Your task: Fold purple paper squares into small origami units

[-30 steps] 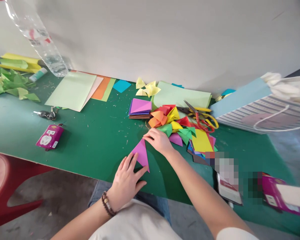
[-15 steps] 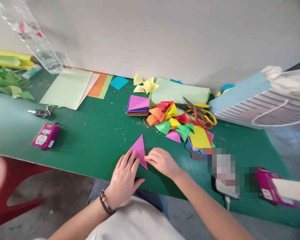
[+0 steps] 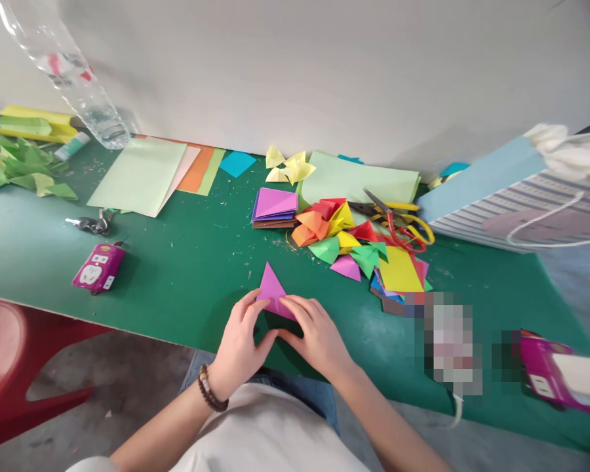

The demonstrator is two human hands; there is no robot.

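Note:
A folded triangle of purple paper (image 3: 272,290) lies on the green table in front of me, its point facing away. My left hand (image 3: 243,328) has its fingertips on the paper's left side, and the fingers are bent. On the lower right part rest the curled fingers of my right hand (image 3: 315,331). Both thumbs meet just below the paper's near edge. My fingers cover the triangle's lower corners. Beyond it sits a stack of square paper sheets (image 3: 276,203) with purple on top, beside a pile of folded paper pieces (image 3: 341,229) in several colours.
Scissors (image 3: 396,219) lie behind the pile, near a striped paper bag (image 3: 516,203). Keys (image 3: 92,224) and a purple power socket (image 3: 98,267) are at left, below large paper sheets (image 3: 137,174) and a plastic bottle (image 3: 86,85). A red stool (image 3: 10,354) stands at the near left.
The purple triangle has turned, its point swinging left. My right hand has moved left and onto the paper, its thumb now meeting the left thumb. My left hand has shifted slightly.

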